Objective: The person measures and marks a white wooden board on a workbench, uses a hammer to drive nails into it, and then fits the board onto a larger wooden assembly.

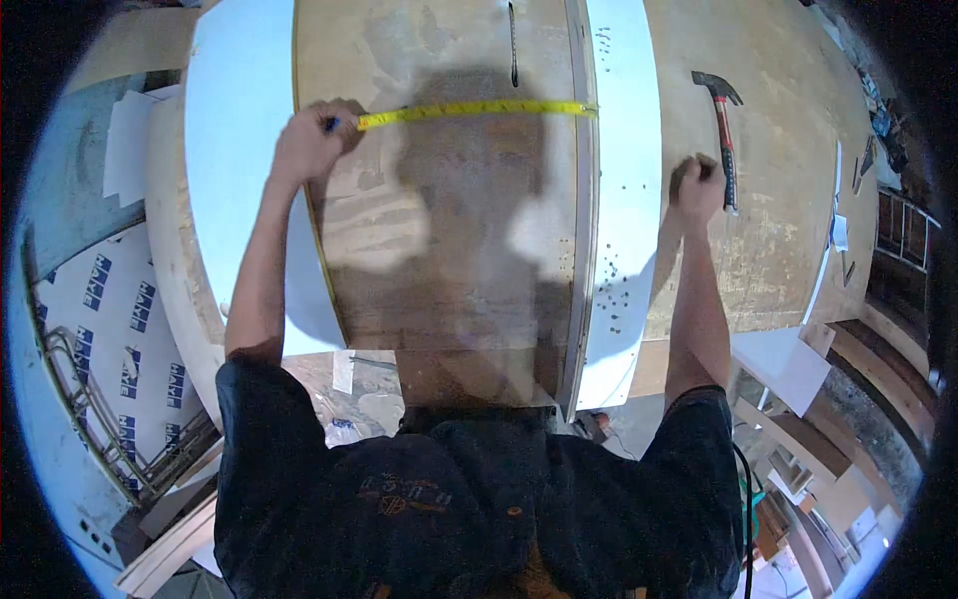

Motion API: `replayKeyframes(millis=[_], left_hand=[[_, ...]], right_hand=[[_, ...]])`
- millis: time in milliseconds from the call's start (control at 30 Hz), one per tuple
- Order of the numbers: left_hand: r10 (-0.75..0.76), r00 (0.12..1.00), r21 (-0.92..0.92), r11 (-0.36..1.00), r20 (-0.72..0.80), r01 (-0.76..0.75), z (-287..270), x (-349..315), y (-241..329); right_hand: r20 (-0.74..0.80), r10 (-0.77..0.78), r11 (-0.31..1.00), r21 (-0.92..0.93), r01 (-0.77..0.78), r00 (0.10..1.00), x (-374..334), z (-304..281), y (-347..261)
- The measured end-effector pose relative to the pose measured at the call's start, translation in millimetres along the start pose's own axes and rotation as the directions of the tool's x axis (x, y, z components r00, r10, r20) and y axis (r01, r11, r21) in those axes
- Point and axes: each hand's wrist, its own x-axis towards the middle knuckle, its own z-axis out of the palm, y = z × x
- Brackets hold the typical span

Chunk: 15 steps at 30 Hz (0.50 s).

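Observation:
My left hand (317, 142) is closed around the case end of a tape measure, most of which my fingers hide. Its yellow blade (469, 110) runs out to the right across the brown wooden panel (349, 240), reaching the edge of a long white strip board (621, 230). Small dark bits, perhaps screws or nails, are scattered on that board. My right hand (702, 192) is closed at the right of the white board, fingertips pinched together; whatever they hold, if anything, is too small to make out. Beside it lies a claw hammer (724, 140) with a red and black handle.
Another white board (239, 150) lies under my left forearm. A thin dark rod-like thing (513, 45) rests at the far side of the panel. Lumber offcuts (818, 449) are piled at lower right, and metal tubing (95, 409) stands at lower left.

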Motion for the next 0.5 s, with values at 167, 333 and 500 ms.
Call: replayKeyframes(millis=[167,333,500], left_hand=[[-0.025,1.000,-0.079,0.997,-0.011,0.024,-1,41,-46],[-0.116,0.990,0.004,0.993,0.079,0.116,-9,78,-54],[-0.006,1.000,-0.013,1.000,0.010,0.006,2,87,-45]], right_hand=[[-0.122,-0.214,0.928,-0.335,0.163,0.969,-18,15,-51],[-0.119,-0.250,0.910,-0.367,0.191,0.961,-6,19,-36],[-0.120,-0.092,0.965,-0.257,0.058,0.989,-12,23,-42]])
